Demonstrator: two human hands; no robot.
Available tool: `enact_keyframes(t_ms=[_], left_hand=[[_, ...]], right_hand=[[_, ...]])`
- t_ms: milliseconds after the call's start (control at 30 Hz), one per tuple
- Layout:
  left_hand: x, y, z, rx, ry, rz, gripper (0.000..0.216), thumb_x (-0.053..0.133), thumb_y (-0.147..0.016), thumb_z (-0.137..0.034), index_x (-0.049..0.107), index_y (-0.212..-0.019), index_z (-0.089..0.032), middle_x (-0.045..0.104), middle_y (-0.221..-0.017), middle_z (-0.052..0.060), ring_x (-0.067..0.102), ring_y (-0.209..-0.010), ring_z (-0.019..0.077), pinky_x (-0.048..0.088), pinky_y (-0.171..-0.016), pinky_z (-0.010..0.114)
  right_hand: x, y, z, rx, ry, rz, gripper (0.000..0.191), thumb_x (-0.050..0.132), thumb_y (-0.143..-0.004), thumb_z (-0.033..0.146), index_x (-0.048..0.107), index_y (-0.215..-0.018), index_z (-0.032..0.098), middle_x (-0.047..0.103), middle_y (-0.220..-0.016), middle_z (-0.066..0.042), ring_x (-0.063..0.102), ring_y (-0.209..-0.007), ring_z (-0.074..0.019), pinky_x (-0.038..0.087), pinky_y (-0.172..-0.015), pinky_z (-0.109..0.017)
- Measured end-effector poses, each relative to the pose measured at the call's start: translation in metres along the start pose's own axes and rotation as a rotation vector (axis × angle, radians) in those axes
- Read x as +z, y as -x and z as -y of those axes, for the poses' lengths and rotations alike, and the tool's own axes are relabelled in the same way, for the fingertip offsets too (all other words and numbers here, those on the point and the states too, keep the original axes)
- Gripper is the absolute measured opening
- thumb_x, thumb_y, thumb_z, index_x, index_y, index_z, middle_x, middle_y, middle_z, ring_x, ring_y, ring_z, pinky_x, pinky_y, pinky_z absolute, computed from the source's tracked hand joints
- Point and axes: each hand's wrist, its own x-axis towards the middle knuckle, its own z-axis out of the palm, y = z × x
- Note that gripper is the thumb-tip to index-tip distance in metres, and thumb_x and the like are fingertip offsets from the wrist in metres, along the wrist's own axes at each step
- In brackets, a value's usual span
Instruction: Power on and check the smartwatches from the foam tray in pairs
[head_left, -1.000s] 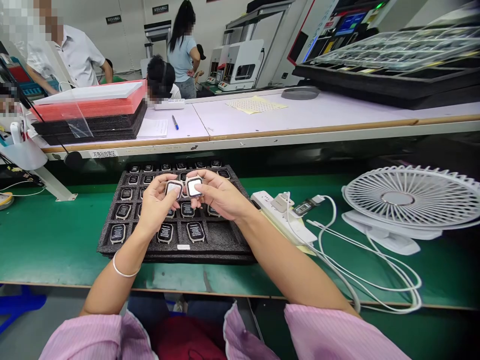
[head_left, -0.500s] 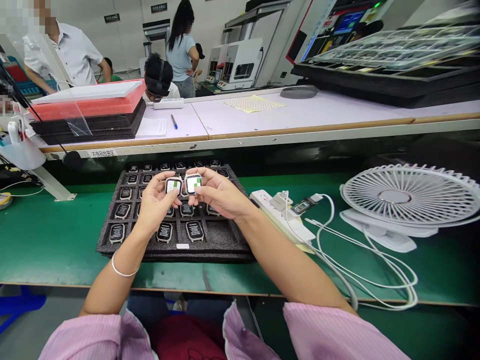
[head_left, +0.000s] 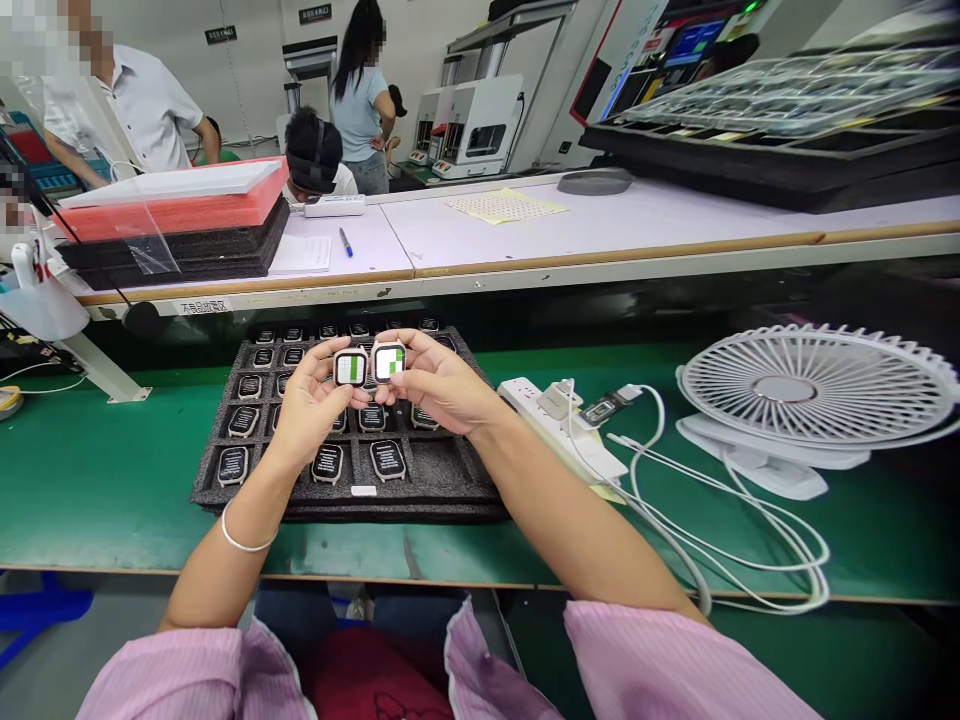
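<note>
My left hand [head_left: 311, 400] is closed round the edges of a strapless smartwatch [head_left: 350, 368], whose lit screen shows white and green blocks. Beside it, my right hand [head_left: 442, 385] grips a second smartwatch [head_left: 389, 361] with a similar white and green screen, its thumb at the lower edge of the glass. Both watches are held side by side above a black foam tray [head_left: 435, 470]. In the tray's pockets lie several more watch bodies, such as a watch [head_left: 388, 460] near the front with white text on a dark screen. My hands hide part of the tray's middle.
Right of the tray lie a white power strip [head_left: 536, 405] with plugs and looped white cables [head_left: 780, 560]. A white fan [head_left: 787, 390] stands farther right. Behind runs a raised shelf [head_left: 517, 245] bearing foam stacks [head_left: 172, 240], a pen [head_left: 346, 242] and trays [head_left: 780, 160]. Other people are beyond it.
Green on the left watch's screen now covers a larger area. My left thumb has moved down off that screen to its lower edge. The right hand keeps its hold.
</note>
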Motion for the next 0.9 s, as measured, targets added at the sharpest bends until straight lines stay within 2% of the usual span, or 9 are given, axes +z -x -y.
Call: enact_keyframes(t_ms=[133, 200, 467, 700, 900], left_hand=[[0.0, -0.0004, -0.0013, -0.006, -0.054, -0.036, 0.036, 0.077, -0.075, -0.033, 0.061, -0.104, -0.019, 0.067, -0.086, -0.001, 0.058, -0.05, 0.0043, 0.05, -0.049, 0.017], [-0.0002, -0.0007, -0.0007, -0.005, -0.069, -0.058, 0.036, 0.078, -0.075, -0.037, 0.061, -0.101, -0.019, 0.066, -0.084, -0.001, 0.054, -0.047, 0.0031, 0.046, -0.046, 0.017], [-0.0013, -0.0012, 0.0022, 0.015, -0.068, -0.045, 0.045, 0.082, -0.07, -0.029, 0.06, -0.108, -0.02, 0.068, -0.09, 0.0, 0.059, -0.054, 0.0052, 0.049, -0.051, 0.017], [-0.0009, -0.002, 0.0045, 0.035, -0.034, -0.001, 0.051, 0.08, -0.069, -0.02, 0.057, -0.115, -0.022, 0.069, -0.102, 0.003, 0.063, -0.06, 0.0059, 0.053, -0.055, 0.017], [0.0002, -0.0015, 0.0049, 0.037, -0.001, 0.023, 0.055, 0.076, -0.069, -0.014, 0.055, -0.119, -0.023, 0.068, -0.107, 0.003, 0.07, -0.07, 0.0095, 0.061, -0.067, 0.023]], right_hand=[[-0.0025, -0.0009, -0.0023, 0.032, 0.014, -0.003, 0.037, 0.078, -0.082, 0.042, 0.058, -0.104, 0.02, 0.072, -0.084, 0.0, 0.067, -0.054, -0.0123, 0.05, -0.049, -0.023], [-0.0033, -0.0008, -0.0029, 0.039, 0.03, -0.002, 0.039, 0.079, -0.082, 0.044, 0.058, -0.103, 0.02, 0.073, -0.085, -0.001, 0.066, -0.053, -0.012, 0.05, -0.048, -0.023], [-0.0029, 0.0012, -0.0021, 0.018, 0.034, 0.006, 0.047, 0.086, -0.074, 0.027, 0.057, -0.11, 0.02, 0.073, -0.092, -0.001, 0.068, -0.061, -0.0111, 0.053, -0.055, -0.022], [-0.0052, 0.0004, -0.0045, 0.002, 0.039, -0.018, 0.051, 0.082, -0.069, 0.013, 0.056, -0.112, 0.021, 0.07, -0.095, 0.0, 0.067, -0.063, -0.0106, 0.053, -0.058, -0.023], [-0.0045, -0.0002, -0.006, 0.001, 0.064, -0.046, 0.052, 0.08, -0.067, 0.01, 0.055, -0.111, 0.021, 0.066, -0.085, 0.003, 0.064, -0.061, -0.01, 0.051, -0.056, -0.022]])
